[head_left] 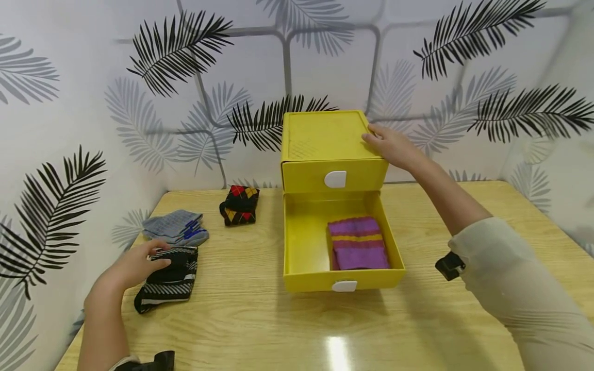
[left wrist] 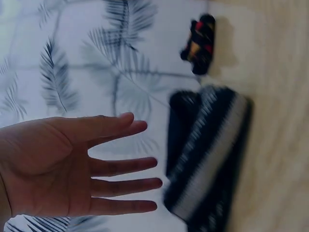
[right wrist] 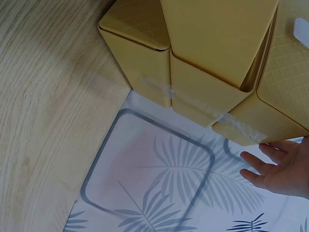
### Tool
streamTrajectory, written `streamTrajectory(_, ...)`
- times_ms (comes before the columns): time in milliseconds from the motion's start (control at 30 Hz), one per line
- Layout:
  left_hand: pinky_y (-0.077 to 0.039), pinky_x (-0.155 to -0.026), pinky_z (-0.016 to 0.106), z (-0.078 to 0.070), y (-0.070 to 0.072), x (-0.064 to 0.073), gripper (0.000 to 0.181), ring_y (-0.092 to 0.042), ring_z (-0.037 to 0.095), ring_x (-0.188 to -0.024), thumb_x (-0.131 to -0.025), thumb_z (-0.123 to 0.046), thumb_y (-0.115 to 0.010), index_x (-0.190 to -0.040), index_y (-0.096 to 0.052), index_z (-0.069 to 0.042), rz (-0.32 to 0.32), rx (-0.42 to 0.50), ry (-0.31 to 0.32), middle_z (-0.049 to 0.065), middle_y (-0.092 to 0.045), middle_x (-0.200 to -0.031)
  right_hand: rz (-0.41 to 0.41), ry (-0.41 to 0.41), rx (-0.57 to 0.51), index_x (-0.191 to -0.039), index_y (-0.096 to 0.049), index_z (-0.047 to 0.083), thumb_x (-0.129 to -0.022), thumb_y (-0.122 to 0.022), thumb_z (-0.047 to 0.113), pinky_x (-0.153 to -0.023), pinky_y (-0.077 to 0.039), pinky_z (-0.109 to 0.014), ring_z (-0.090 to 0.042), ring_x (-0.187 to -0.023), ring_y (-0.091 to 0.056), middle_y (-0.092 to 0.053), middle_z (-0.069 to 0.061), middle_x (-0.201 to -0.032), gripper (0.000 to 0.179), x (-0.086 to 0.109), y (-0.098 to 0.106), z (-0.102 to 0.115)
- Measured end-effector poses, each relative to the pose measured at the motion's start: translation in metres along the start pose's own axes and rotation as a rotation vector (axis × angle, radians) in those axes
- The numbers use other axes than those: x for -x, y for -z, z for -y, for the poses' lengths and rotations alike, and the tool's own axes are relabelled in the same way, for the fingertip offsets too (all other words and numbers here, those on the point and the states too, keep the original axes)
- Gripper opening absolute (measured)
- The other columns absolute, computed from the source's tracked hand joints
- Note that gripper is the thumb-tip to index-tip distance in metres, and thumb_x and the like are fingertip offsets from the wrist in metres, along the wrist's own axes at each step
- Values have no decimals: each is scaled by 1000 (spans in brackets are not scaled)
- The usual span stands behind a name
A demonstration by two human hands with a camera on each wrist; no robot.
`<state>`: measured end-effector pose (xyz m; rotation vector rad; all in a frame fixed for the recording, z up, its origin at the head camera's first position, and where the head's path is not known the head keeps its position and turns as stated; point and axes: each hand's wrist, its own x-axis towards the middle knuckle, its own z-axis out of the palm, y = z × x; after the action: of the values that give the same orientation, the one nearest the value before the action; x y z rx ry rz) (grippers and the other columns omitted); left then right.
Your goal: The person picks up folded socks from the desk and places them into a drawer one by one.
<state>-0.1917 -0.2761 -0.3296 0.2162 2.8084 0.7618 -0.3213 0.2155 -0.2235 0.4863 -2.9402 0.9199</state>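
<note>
My left hand [head_left: 132,265] is over a folded black-and-white striped sock [head_left: 174,275]; in the left wrist view its fingers are straight, just short of that sock [left wrist: 207,154]. Behind it lies a folded grey sock [head_left: 174,226] with blue marks. A folded argyle sock [head_left: 240,205] in black, red and yellow sits farther back. The fingers of my right hand [head_left: 394,147] rest at the top right edge of a yellow drawer box [head_left: 325,135]. One drawer [head_left: 306,242] is pulled out, holding a folded purple sock [head_left: 359,245] with a yellow stripe.
The pulled-out drawer has a white handle [head_left: 344,286] and juts toward me over the wooden table [head_left: 241,319]. Above it, a drawer with another white handle [head_left: 335,179] is closed. A leaf-patterned wall covering [head_left: 250,67] stands behind and at the left.
</note>
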Motion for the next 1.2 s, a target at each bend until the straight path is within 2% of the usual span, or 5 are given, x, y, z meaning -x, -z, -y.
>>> streamTrajectory(200, -47, -70, 50, 38, -6, -5, 55, -30, 59, -113, -94, -25, -55, -133, -30, 4, 75, 168, 118, 47, -20, -129, -1, -6, -1, -145, -16, -3, -100, -32, 36, -107, -13, -46, -36, -134, -15, -19, -23, -146, 62, 0, 1, 0)
streamTrajectory(400, -48, -71, 49, 48, -8, -6, 69, -26, 58, -116, -88, -20, -64, -136, -20, 1, 161, 281, 79, 43, -16, -130, -16, -19, 13, -145, -17, -1, -100, -33, 37, -107, -13, -46, -36, -133, -16, -20, -23, -146, 62, 0, 2, 2)
streamTrajectory(600, -49, -70, 47, 38, -15, -9, 66, -37, 54, -110, -91, -22, -60, -136, -18, 1, 201, 323, 39, 43, -26, -125, -14, -21, 3, -145, -18, -2, -100, -34, 36, -107, -13, -46, -36, -133, -16, -20, -23, -146, 61, 1, 1, 3)
streamTrajectory(833, -43, -75, 52, 14, -29, -24, 44, -43, 53, -101, -99, -31, -42, -124, -31, 4, 122, 195, -70, 39, -33, -123, -13, -12, -11, -144, -17, -3, -100, -34, 34, -107, -13, -45, -36, -133, -16, -20, -24, -146, 60, 2, 1, 1)
streamTrajectory(1200, -33, -62, 36, -8, -37, -27, 28, -41, 25, -68, -90, -14, -60, -93, -34, -2, 130, 28, 69, 11, -43, -77, 6, -19, -25, -145, -16, -2, -100, -33, 36, -106, -16, -46, -35, -134, -16, -18, -23, -147, 62, 1, 0, 1)
